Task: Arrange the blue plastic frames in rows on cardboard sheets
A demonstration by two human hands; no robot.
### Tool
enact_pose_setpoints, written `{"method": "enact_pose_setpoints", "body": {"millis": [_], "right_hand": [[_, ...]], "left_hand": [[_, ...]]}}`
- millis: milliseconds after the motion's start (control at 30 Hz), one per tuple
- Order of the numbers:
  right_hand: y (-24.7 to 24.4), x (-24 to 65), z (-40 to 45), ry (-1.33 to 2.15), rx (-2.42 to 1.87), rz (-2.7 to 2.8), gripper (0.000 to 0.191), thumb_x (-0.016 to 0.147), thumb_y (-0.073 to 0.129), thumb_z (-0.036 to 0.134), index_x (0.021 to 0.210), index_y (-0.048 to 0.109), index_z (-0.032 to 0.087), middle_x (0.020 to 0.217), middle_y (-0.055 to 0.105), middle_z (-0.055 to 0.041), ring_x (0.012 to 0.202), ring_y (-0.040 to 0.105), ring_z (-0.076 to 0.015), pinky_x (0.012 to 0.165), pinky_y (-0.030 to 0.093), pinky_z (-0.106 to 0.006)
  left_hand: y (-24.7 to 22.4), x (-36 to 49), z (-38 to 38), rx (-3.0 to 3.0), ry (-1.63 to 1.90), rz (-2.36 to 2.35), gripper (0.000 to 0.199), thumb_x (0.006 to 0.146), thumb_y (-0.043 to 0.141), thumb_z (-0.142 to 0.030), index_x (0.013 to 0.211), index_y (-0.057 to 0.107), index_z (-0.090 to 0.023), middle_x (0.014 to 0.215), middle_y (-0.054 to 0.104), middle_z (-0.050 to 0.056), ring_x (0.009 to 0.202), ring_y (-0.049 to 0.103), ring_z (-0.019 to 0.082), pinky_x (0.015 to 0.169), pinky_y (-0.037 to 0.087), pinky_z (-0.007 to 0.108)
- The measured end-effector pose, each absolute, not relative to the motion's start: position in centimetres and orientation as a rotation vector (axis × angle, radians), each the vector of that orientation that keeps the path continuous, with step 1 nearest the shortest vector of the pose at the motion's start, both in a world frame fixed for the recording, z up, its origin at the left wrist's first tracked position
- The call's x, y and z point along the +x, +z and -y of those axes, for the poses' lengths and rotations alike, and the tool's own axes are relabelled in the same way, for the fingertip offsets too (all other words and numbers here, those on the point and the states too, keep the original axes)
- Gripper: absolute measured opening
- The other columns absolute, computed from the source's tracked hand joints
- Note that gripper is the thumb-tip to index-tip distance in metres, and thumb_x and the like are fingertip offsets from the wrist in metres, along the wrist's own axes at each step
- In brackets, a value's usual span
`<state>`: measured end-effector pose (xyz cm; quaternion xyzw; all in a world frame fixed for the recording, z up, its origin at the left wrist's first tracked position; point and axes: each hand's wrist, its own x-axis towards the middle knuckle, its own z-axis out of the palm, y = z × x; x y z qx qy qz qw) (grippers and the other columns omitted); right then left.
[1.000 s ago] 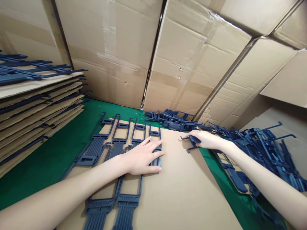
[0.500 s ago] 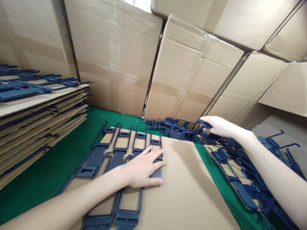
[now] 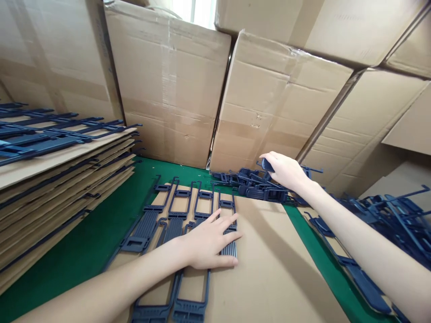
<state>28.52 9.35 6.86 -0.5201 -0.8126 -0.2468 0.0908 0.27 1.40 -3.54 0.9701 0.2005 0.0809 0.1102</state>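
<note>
My left hand (image 3: 212, 240) lies with fingers spread over a dark blue plastic frame (image 3: 230, 246) on a cardboard sheet (image 3: 262, 260). Several similar frames (image 3: 190, 307) lie in rows on the left part of that sheet, some partly hidden under my left forearm. Above a loose pile of dark frames (image 3: 249, 184) at the sheet's far edge, my right hand (image 3: 286, 170) is closed around a dark blue plastic piece (image 3: 267, 164). Much of that piece is hidden by the hand.
On the left stands a stack of cardboard sheets (image 3: 67, 179) layered with dark frames. More frames (image 3: 393, 220) are heaped at the right. Large cardboard boxes (image 3: 168, 89) line the back of the green table (image 3: 101, 224).
My right hand has lifted and moved left with the dark piece. My left hand stays on the same frame. The camera view has shifted slightly.
</note>
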Motion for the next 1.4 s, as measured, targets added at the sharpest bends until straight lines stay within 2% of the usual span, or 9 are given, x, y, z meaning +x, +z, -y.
{"method": "enact_pose_setpoints", "body": {"millis": [133,267,467,600,700,867,1000,1167,1400], "right_hand": [[6.3,26.3,-4.1,-0.353,-0.865,2.656,0.03,0.091,0.042,0.009,0.116,0.055,0.019,0.105,0.064,-0.0084,0.095,0.061,-0.0199,0.082,0.048,-0.031],[3.9,24.4,-0.3,-0.37,-0.597,2.65,0.022,0.097,0.041,0.013,0.111,0.058,0.016,0.1,0.065,-0.0111,0.091,0.059,-0.0209,0.077,0.047,-0.034],[-1.5,24.7,0.5,-0.495,-0.663,2.418,0.021,0.093,0.057,0.027,0.11,0.059,0.014,0.104,0.064,-0.0147,0.095,0.058,-0.0258,0.079,0.047,-0.039],[-3.5,24.8,0.5,-0.461,-0.847,2.413,0.02,0.095,0.052,0.028,0.101,0.062,0.013,0.099,0.065,-0.0142,0.086,0.061,-0.0245,0.072,0.049,-0.036],[-3.3,25.0,0.3,-0.444,-0.93,2.425,0.021,0.097,0.047,0.026,0.094,0.064,0.014,0.093,0.066,-0.012,0.079,0.062,-0.0218,0.066,0.049,-0.032],[-2.0,26.3,-0.3,-0.426,-0.813,2.333,0.021,0.097,0.046,0.021,0.09,0.066,0.018,0.094,0.068,-0.0086,0.082,0.066,-0.0176,0.073,0.052,-0.027],[-3.4,27.2,-0.4,-0.547,-0.704,2.225,0.014,0.095,0.053,0.021,0.093,0.066,0.016,0.095,0.069,-0.0107,0.084,0.067,-0.019,0.072,0.054,-0.027],[-5.6,26.9,-0.7,-0.583,-0.593,2.299,0.023,0.097,0.05,0.026,0.086,0.066,0.015,0.094,0.07,-0.0128,0.083,0.068,-0.0189,0.068,0.054,-0.026],[-3.8,26.9,-0.1,-0.616,-0.477,2.231,0.008,0.091,0.06,0.019,0.094,0.064,0.013,0.094,0.07,-0.0156,0.081,0.067,-0.0205,0.064,0.055,-0.03]], "left_hand": [[-3.6,0.4,-1.4,2.843,0.301,-0.58,0.063,0.088,0.054,-0.053,0.137,0.049,-0.014,0.151,0.03,0.022,0.14,0.025,0.038,0.114,0.013,0.058],[-3.9,0.5,-1.4,2.843,0.328,-0.569,0.062,0.088,0.054,-0.053,0.135,0.051,-0.012,0.15,0.031,0.023,0.14,0.026,0.037,0.114,0.011,0.057],[-4.3,0.6,-1.6,2.842,0.332,-0.55,0.069,0.088,0.051,-0.057,0.144,0.04,-0.017,0.155,0.021,0.019,0.141,0.023,0.038,0.113,0.011,0.06],[-3.8,0.6,-1.4,2.864,0.296,-0.544,0.065,0.089,0.051,-0.054,0.14,0.044,-0.015,0.154,0.021,0.021,0.142,0.019,0.037,0.113,0.012,0.058],[-3.4,0.6,-1.3,2.863,0.242,-0.576,0.065,0.09,0.049,-0.054,0.142,0.042,-0.014,0.152,0.025,0.023,0.143,0.02,0.035,0.114,0.012,0.057],[-3.3,0.5,-1.1,2.878,0.198,-0.6,0.065,0.09,0.047,-0.057,0.138,0.046,-0.013,0.152,0.027,0.023,0.143,0.019,0.033,0.114,0.011,0.056],[-3.2,0.3,-1.1,2.877,0.189,-0.592,0.064,0.091,0.048,-0.056,0.138,0.048,-0.013,0.151,0.027,0.023,0.144,0.016,0.032,0.115,0.009,0.056],[-3.3,0.1,-1.3,2.838,0.182,-0.58,0.067,0.091,0.045,-0.058,0.141,0.043,-0.014,0.154,0.019,0.022,0.144,0.012,0.033,0.114,0.007,0.057],[-2.8,0.1,-1.1,2.799,0.266,-0.586,0.063,0.092,0.048,-0.053,0.141,0.043,-0.015,0.154,0.022,0.019,0.144,0.013,0.034,0.115,0.005,0.057]]}}
